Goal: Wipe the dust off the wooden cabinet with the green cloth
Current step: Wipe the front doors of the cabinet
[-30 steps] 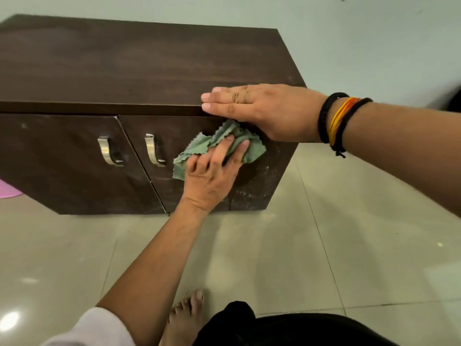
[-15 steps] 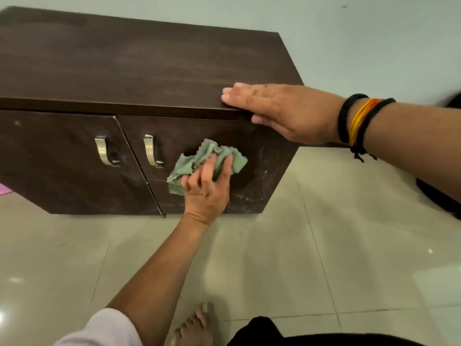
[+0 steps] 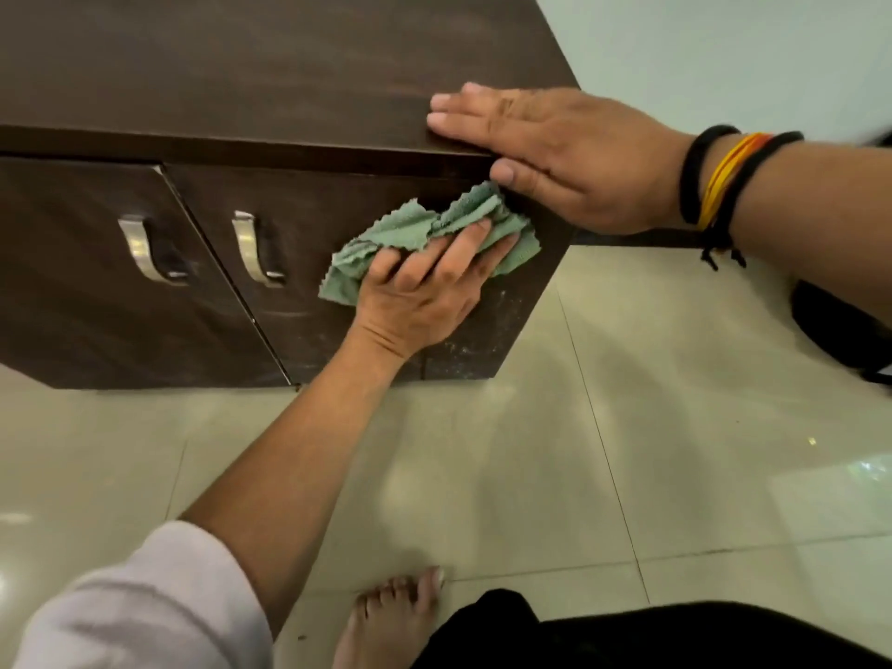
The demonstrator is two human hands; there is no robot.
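Note:
The dark wooden cabinet (image 3: 251,65) stands on the floor with two front doors. My left hand (image 3: 425,292) presses the crumpled green cloth (image 3: 425,229) flat against the right door, near its upper right part. My right hand (image 3: 555,152) rests flat on the cabinet's top right front edge, fingers together, thumb hanging over the door, holding nothing. Pale dust specks show on the door's lower right corner (image 3: 487,330).
Two curved metal handles, the left handle (image 3: 149,255) and the right handle (image 3: 256,253), sit on the doors left of the cloth. Glossy tiled floor (image 3: 627,451) lies in front. My bare foot (image 3: 391,615) is near the bottom. A dark object (image 3: 840,325) lies at the right edge.
My left hand has slid the cloth to the right and upward across the right door. My right hand has stayed on the top edge. The view has come closer to the cabinet.

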